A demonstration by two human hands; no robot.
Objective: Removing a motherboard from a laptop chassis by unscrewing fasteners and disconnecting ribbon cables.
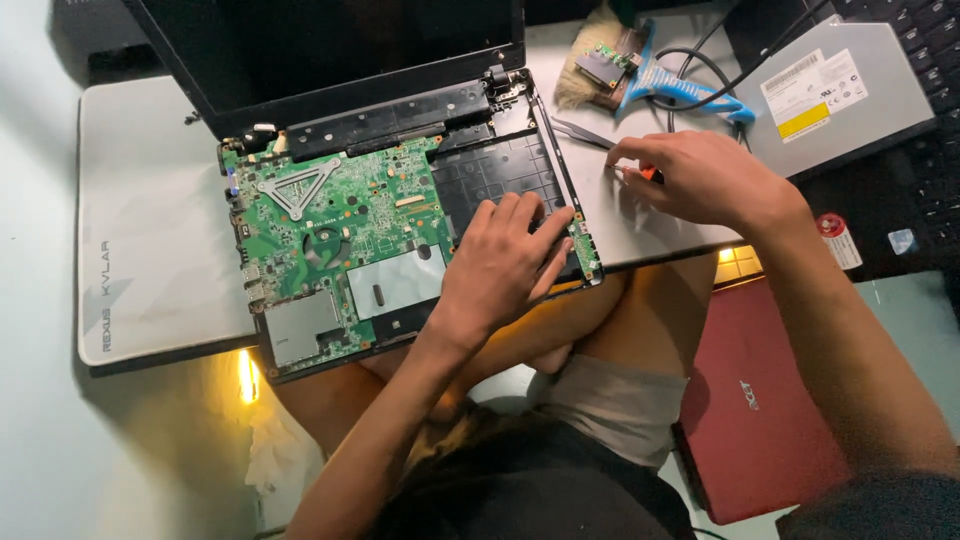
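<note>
The opened laptop (400, 230) lies across the person's lap and the near edge of a pale grey mat (150, 250), its keyboard cover off so the green circuit board (330, 240) fills the left of the base while the black plastic tray (490, 170) of the chassis shows bare to the right, and the dark screen (330, 50) leans back behind it. The left hand (505, 265) rests palm down on the lower right part of the base, its fingers (530, 225) spread flat and gripping nothing, pressing the body steady. The right hand (700, 180) sits just beside the laptop's right edge on the mat, fingers pinched closed around a small orange-handled screwdriver (648, 174) whose tip is hidden under the hand. Close behind it lie grey tweezers (580, 132), then a bristle brush (590, 60) with a small circuit board (605, 65) on it, a blue-handled tool (690, 90), black cables (700, 70) and a silver optical drive (840, 90). A red closed laptop (760, 400) lies on the floor by the right knee. To my eye the stripping down is at the fastener stage, and the next move calls for a steady base and a tip seated squarely before any turning
</note>
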